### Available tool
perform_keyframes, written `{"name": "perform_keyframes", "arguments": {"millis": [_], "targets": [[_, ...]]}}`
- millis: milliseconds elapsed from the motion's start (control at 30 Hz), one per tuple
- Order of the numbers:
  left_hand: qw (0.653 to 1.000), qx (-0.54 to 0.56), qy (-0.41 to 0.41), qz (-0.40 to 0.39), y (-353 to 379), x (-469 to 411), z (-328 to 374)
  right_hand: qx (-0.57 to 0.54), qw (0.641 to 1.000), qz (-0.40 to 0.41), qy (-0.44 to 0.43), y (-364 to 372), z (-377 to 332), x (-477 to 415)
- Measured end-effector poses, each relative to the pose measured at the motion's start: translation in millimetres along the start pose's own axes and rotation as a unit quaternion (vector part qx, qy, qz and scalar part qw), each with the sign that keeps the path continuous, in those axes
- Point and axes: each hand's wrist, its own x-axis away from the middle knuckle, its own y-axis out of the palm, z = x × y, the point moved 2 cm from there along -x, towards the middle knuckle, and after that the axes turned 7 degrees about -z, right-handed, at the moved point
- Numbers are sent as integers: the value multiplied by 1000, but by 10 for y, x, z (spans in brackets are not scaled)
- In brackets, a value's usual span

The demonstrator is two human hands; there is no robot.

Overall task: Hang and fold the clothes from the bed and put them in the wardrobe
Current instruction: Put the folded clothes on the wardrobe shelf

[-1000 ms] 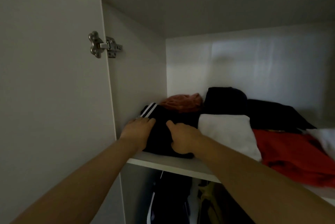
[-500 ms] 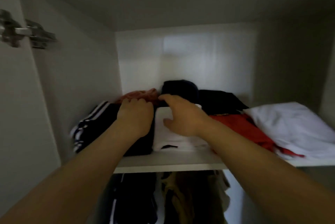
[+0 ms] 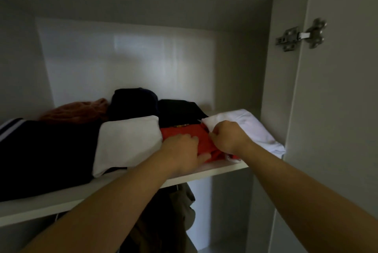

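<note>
Pressing the red garment (image 3: 181, 131), left fingers (image 3: 191, 140) lie beside curled right fingers (image 3: 217, 137).

Head camera, close up to the wardrobe shelf (image 3: 204, 174)
It faces forward from just above shelf height, frame tilted.

A home bedroom wardrobe: a white shelf (image 3: 214, 173) carries folded clothes (image 3: 126, 142), more garments (image 3: 180, 211) hang below it, and a metal hinge (image 3: 300, 34) holds the open door (image 3: 337, 109).

A folded red garment (image 3: 182, 131) lies near the wardrobe shelf (image 3: 214, 172)'s front edge.
</note>
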Motion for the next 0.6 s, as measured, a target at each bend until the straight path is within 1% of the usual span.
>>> {"name": "perform_keyframes", "arguments": {"millis": [100,200,333,400,433,467,533,567,600], "targets": [[1000,-24,11,2,110,52,-7,-11,999,-31,18,69,14,-56],[1000,12,14,11,53,62,-51,-19,998,-46,23,33,-71,-123],[1000,12,14,-8,16,61,12,-5,990,-128,57,-63,-240,-197],[999,39,-5,-13,15,52,51,-67,978,-178,91,-86,-316,-207],[998,51,-15,-13,16,39,71,-119,966,-197,115,-94,-341,-197],[998,55,-24,-14,17,31,90,-170,952,-211,139,-91,-356,-198],[997,68,-47,-7,23,34,99,-280,911,-229,197,-64,-369,-177],[995,83,-58,2,27,45,92,-309,896,-233,217,-50,-372,-160],[993,99,-65,11,29,59,81,-316,892,-238,220,-45,-380,-176]]}}
